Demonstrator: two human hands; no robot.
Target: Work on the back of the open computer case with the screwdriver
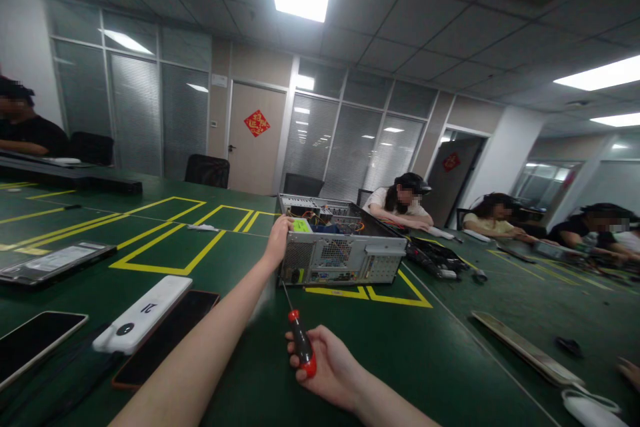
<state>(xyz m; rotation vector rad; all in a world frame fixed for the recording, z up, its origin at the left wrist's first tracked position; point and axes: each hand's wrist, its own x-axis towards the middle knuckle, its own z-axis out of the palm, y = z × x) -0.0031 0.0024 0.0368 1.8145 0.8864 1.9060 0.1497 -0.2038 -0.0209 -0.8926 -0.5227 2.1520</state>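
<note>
An opened desktop computer case [350, 257] lies on the green table with its back panel toward me, wires and parts showing inside. My left hand [278, 240] grips the case's near left corner, beside a bright yellow-green label on a box-shaped part [301, 225] inside. In my right hand [325, 360] is a screwdriver [303, 343] with a black and red handle, fingers wrapped around it. Its thin shaft points up to the lower left corner of the back panel; whether the tip touches a screw there is too small to tell.
Left of my arm lie a white power bank [145, 313], two phones, one of them dark [167, 337], and a hard drive [57, 261]. Right of the case sits a black bundle [440, 257]; farther right is a long flat bar [525, 350]. Several people sit around the table.
</note>
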